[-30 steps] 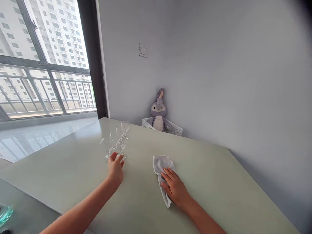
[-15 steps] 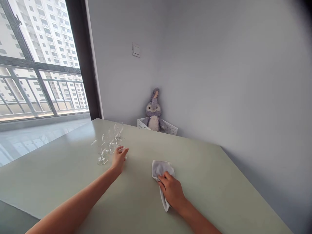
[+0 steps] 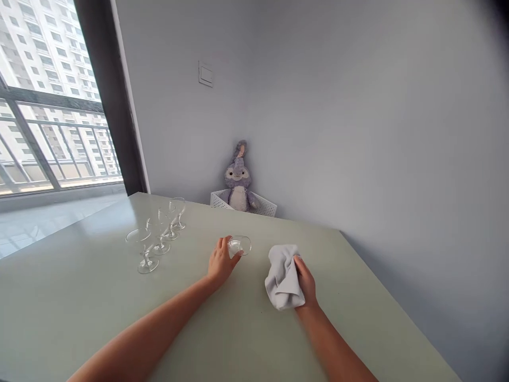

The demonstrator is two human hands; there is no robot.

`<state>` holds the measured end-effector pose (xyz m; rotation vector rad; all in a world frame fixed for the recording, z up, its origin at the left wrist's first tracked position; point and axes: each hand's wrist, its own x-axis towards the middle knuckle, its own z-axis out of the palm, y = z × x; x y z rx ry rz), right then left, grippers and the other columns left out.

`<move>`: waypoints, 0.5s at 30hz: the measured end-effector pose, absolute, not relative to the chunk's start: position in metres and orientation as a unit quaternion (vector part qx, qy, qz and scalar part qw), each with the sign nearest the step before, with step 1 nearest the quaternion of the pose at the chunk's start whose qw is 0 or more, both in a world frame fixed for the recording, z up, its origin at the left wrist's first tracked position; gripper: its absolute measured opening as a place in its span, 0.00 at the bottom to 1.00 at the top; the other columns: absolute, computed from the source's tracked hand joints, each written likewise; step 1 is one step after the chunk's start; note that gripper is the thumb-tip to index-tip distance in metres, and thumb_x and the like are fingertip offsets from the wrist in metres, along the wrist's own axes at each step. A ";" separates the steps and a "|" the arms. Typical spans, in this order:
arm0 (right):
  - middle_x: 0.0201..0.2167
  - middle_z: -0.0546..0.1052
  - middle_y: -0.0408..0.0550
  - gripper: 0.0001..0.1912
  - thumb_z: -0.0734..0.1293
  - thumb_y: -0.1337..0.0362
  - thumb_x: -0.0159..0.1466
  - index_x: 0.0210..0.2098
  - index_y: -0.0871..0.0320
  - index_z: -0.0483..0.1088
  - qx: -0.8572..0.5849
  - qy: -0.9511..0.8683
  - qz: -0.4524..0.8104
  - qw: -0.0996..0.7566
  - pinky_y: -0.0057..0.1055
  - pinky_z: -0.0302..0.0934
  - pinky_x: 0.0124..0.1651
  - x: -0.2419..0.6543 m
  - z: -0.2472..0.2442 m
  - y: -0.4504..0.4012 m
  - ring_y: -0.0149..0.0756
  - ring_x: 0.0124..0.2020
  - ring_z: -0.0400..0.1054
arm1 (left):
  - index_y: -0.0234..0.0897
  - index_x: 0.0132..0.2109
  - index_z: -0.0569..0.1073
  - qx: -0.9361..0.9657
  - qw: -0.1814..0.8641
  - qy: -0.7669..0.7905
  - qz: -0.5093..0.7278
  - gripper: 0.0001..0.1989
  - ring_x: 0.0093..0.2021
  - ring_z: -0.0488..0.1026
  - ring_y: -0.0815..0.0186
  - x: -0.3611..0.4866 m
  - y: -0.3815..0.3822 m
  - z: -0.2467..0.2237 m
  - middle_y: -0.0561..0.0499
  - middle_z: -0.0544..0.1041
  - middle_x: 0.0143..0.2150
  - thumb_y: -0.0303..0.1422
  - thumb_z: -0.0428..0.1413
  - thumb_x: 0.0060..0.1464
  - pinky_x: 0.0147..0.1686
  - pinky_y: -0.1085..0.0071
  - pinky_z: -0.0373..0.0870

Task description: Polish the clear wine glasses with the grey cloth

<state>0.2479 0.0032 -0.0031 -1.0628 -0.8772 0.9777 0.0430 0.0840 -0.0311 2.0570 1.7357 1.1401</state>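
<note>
My left hand [image 3: 224, 262] is closed around a clear glass [image 3: 240, 245], which is tilted on its side with its rim toward the right. Fingers hide the glass's lower part. To the right, my right hand [image 3: 306, 281] grips a crumpled light grey cloth [image 3: 283, 278], raised off the table. The cloth and the held glass are a short way apart. Several clear stemmed glasses stand upright in a row on the left, the nearest stemmed glass [image 3: 139, 244] closest to me.
The pale green table [image 3: 238, 339] reaches toward the room's corner. Behind its far edge, a plush rabbit [image 3: 238, 185] sits in a white perforated basket [image 3: 266, 206]. Grey walls [image 3: 338, 116] rise behind and to the right; a window stands at left.
My left hand has moved right, away from the row, carrying a glass that is now tilted over. My right hand has lifted the cloth from the table. The view has shifted slightly right.
</note>
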 end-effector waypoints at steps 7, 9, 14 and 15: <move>0.36 0.72 0.46 0.17 0.58 0.54 0.60 0.45 0.54 0.65 -0.505 -0.607 0.296 0.537 0.28 0.60 0.36 0.186 0.025 -0.001 0.35 0.36 0.65 | 0.40 0.48 0.60 0.722 0.107 0.576 0.367 0.17 0.44 0.66 0.61 0.040 0.073 -0.029 0.49 0.66 0.44 0.38 0.50 0.51 0.40 0.66 0.63; 0.45 0.70 0.47 0.20 0.57 0.57 0.61 0.52 0.53 0.61 -0.484 -0.667 0.305 0.478 0.29 0.58 0.44 0.173 0.021 0.000 0.37 0.45 0.63 | 0.40 0.47 0.61 0.730 0.099 0.574 0.359 0.16 0.44 0.66 0.62 0.039 0.070 -0.027 0.49 0.66 0.44 0.33 0.51 0.50 0.41 0.67 0.62; 0.31 0.72 0.45 0.16 0.61 0.57 0.58 0.43 0.57 0.68 -0.481 -0.643 0.420 0.424 0.28 0.58 0.34 0.172 -0.002 0.009 0.34 0.32 0.64 | 0.39 0.46 0.63 0.786 0.006 0.523 0.329 0.14 0.44 0.64 0.60 0.038 0.065 -0.025 0.47 0.67 0.44 0.30 0.50 0.50 0.43 0.64 0.60; 0.27 0.71 0.44 0.15 0.62 0.56 0.57 0.38 0.58 0.70 -0.486 -0.622 0.446 0.423 0.27 0.57 0.31 0.174 -0.005 0.011 0.33 0.29 0.63 | 0.39 0.46 0.64 0.799 -0.014 0.509 0.322 0.13 0.43 0.64 0.59 0.039 0.063 -0.025 0.47 0.68 0.43 0.30 0.50 0.51 0.42 0.63 0.60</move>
